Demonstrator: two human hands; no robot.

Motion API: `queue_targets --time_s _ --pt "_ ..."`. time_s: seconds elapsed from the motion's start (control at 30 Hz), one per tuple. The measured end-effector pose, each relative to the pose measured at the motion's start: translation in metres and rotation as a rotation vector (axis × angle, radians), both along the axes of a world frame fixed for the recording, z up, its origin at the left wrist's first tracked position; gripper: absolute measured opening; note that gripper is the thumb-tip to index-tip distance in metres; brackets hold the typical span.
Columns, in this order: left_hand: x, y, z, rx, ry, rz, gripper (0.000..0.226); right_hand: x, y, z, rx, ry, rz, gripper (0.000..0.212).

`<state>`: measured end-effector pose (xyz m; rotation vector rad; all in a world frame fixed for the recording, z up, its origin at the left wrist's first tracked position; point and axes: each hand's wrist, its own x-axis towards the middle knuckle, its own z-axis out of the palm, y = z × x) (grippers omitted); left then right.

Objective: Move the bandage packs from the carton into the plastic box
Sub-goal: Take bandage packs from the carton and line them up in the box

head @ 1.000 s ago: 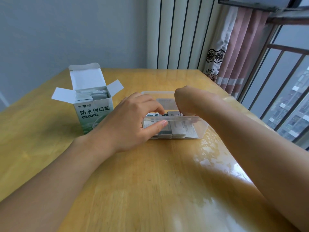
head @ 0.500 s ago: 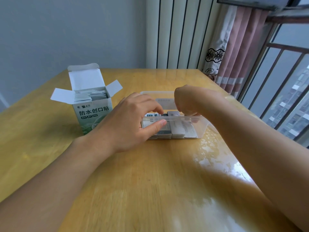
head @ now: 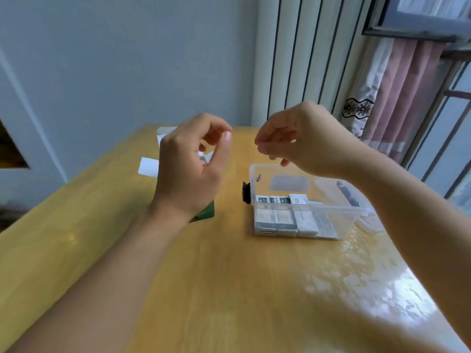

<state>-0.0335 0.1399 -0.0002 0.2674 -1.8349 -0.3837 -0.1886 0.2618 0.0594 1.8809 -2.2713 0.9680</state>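
Now your left hand (head: 190,171) & right hand (head: 295,143) hung above the table (head: 229,276), fingers loosely curled, holding nothing. Packs (head: 288,220) sat in the box (head: 351,210); carton (head: 204,212) behind your left.

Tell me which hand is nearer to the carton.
Left. The left hand hangs in front of the carton, hiding most of it. The right hand hovers apart, above the plastic box.

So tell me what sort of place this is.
Probably a room in a flat, high up. A wooden table stands by a barred window with a pink curtain, and a white panel radiator lines the wall.
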Motion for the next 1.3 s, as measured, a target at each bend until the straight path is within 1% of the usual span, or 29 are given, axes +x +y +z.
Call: queue_targets --time_s 0.07,0.1,0.17,0.23,0.3,0.4,0.53,0.7,0.83,1.0,1.13,1.3 --pt "0.005 -0.019 0.004 0.127 -0.007 0.052 0.012 0.015 -0.01 -0.005 -0.076 -0.043 0.072 0.01" --pt "0.012 -0.031 0.007 0.186 -0.042 0.075 0.015 0.025 -0.021 -0.005 -0.106 -0.022 0.102 0.01" --pt "0.02 -0.048 0.005 0.288 -0.115 0.097 0.023 0.04 -0.044 -0.005 -0.1 0.031 0.119 0.011" --pt "0.023 -0.058 -0.001 0.371 -0.14 0.111 0.031 0.049 -0.066 -0.006 -0.037 0.094 0.106 0.011" --pt "0.026 -0.064 -0.003 0.434 -0.1 0.113 0.033 0.055 -0.09 -0.01 0.036 0.159 0.067 0.009" --pt "0.026 -0.07 -0.004 0.524 -0.038 0.111 0.032 0.056 -0.11 -0.019 0.213 0.241 0.022 0.008" --pt "0.024 -0.075 -0.008 0.521 -0.081 0.149 0.024 0.052 -0.115 -0.027 0.245 0.256 0.049 0.021" --pt "0.025 -0.077 -0.008 0.5 -0.104 0.215 0.025 0.052 -0.112 -0.027 0.237 0.223 0.088 0.008" --pt "0.025 -0.078 -0.008 0.552 -0.089 0.258 0.028 0.051 -0.114 -0.027 0.202 0.223 0.077 0.017" --pt "0.024 -0.079 -0.01 0.679 -0.12 0.135 0.036 0.049 -0.115 -0.029 0.13 0.184 0.083 0.013" --pt "0.024 -0.08 -0.011 0.687 -0.146 0.119 0.039 0.049 -0.114 -0.027 0.099 0.112 0.111 0.012" --pt "0.024 -0.08 -0.012 0.684 -0.152 0.115 0.038 0.054 -0.115 -0.029 0.122 0.104 0.153 0.007"
